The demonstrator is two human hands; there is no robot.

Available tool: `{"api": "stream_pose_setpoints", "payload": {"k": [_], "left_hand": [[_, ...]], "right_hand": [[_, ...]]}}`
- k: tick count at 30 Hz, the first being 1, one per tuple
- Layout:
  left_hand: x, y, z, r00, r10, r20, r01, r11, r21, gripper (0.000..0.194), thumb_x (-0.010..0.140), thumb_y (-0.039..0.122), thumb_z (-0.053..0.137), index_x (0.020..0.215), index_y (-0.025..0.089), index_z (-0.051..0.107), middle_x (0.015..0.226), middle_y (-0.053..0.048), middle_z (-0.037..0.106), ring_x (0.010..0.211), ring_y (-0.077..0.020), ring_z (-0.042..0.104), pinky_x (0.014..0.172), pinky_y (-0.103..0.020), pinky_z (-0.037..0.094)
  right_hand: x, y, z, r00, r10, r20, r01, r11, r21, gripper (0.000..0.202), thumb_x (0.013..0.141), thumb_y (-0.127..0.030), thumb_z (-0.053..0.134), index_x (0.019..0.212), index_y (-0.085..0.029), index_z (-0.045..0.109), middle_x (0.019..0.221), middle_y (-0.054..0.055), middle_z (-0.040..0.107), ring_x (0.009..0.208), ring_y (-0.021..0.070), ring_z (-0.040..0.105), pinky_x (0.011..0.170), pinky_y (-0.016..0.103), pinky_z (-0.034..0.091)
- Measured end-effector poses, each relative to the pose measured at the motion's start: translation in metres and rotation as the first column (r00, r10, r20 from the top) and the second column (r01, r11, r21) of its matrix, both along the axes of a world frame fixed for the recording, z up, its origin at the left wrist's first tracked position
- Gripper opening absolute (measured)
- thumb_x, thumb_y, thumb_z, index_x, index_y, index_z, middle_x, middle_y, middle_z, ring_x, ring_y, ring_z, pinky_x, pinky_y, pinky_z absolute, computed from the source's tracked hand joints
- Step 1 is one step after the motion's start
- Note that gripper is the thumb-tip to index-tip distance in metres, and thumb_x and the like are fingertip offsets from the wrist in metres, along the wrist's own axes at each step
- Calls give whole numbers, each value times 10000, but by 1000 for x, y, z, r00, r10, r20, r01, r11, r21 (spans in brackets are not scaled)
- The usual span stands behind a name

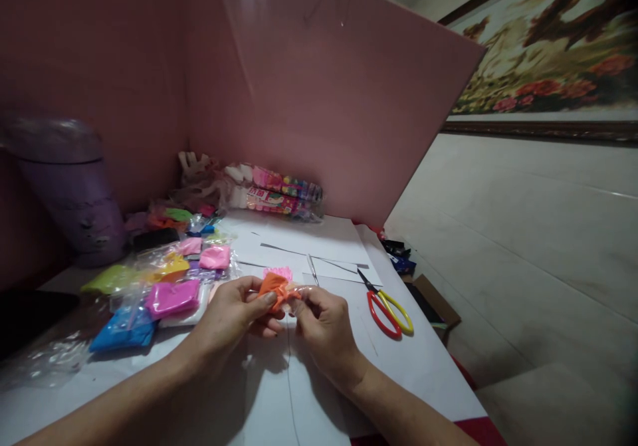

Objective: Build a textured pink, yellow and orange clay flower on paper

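Note:
Both hands meet over the white-covered table around a small orange packet (pixel 273 289), which looks like soft clay in clear plastic. My left hand (pixel 245 308) pinches its left side between thumb and fingers. On the right side, my right hand (pixel 319 313) grips the packet's gathered plastic end. Just behind the packet lies a bright pink piece (pixel 278 272) with a ragged edge. Scissors (pixel 389 310) with one red and one yellow handle rest to the right of my right hand, blades apart. A thin silver tool (pixel 312 270) lies behind the hands.
Packets of coloured clay, among them magenta (pixel 173 298) and blue (pixel 123 330), crowd the left side. A purple tumbler (pixel 84 200) stands behind them. Bagged clay sticks (pixel 279 193) lie against the pink panel (pixel 309 94). Dark strips (pixel 284 250) lie on white paper.

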State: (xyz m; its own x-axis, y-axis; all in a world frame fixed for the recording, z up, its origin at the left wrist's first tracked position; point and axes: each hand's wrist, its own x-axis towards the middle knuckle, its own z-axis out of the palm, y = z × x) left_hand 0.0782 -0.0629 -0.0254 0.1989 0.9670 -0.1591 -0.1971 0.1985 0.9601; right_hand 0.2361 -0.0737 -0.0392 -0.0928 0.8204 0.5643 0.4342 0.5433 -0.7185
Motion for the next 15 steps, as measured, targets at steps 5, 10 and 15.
{"api": "stream_pose_setpoints", "payload": {"k": [5,10,15], "left_hand": [[-2,1,1,1000,7,-7,-7,999,45,333,627,350,782,806,141,595,653,-33,714,516,-143,658,518,-233,521],[-1,3,-2,1000,1,-12,1,988,155,290,616,331,773,716,166,556,586,1,686,504,-150,652,508,-238,509],[0,3,-4,999,-37,8,36,993,109,306,619,321,778,713,175,527,612,-15,696,496,-154,647,475,-231,496]], "right_hand": [[4,2,1,987,159,-13,-159,987,-5,150,811,-80,592,800,-181,702,850,42,711,788,157,632,731,275,483],[4,1,1,994,102,-37,-104,993,-56,142,841,-181,610,736,-189,705,711,21,657,643,140,574,613,268,473],[6,6,-4,992,88,-94,-93,994,-57,199,817,-96,579,849,-207,741,735,25,640,594,124,558,563,255,479]]}}
